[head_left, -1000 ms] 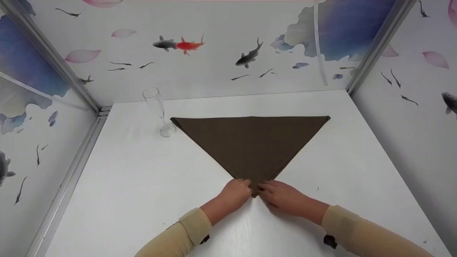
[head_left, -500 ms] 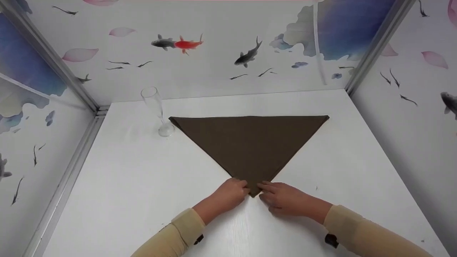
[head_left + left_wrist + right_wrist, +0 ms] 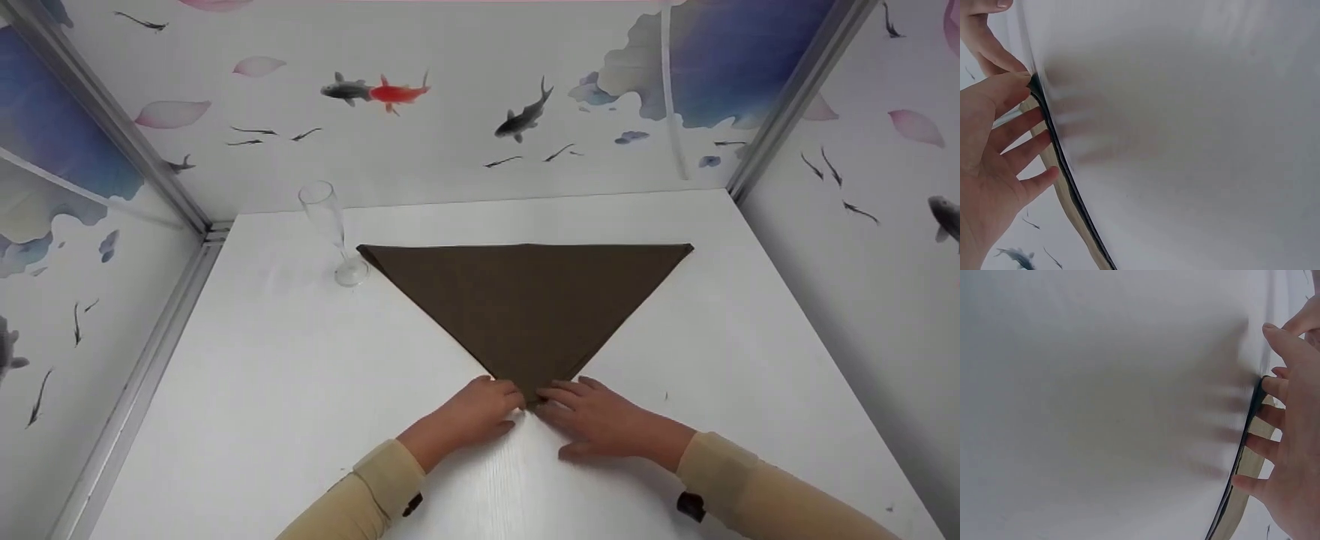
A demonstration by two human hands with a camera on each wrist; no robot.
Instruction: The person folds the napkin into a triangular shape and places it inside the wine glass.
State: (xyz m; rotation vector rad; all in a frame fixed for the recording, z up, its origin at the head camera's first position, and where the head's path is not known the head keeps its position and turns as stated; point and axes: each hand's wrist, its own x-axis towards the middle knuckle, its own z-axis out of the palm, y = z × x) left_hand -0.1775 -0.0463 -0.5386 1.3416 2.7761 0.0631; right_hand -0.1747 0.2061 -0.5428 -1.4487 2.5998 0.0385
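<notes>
A dark brown cloth napkin (image 3: pixel 525 307), folded into a triangle, lies flat with its long edge at the far side and its point toward the person. My left hand (image 3: pixel 472 412) rests its fingers on the left edge near that point, with the thumb held apart below. Across from it, my right hand (image 3: pixel 600 416) lays its fingertips on the right edge, its thumb spread away from the cloth. Both wrist views show extended fingers (image 3: pixel 1026 152) along the thin dark napkin edge (image 3: pixel 1244 433). The very tip of the point is partly covered by the fingers.
A clear stemmed glass (image 3: pixel 337 236) stands by the napkin's far left corner. The white table (image 3: pixel 262 390) is bounded by printed panels (image 3: pixel 450 150) at the back and both sides, with metal posts (image 3: pixel 795 97) at the corners.
Both thumbs have spread away from the cloth toward the person, and the fingers have closed in slightly over the near point, of which less shows now. The glass has stayed put.
</notes>
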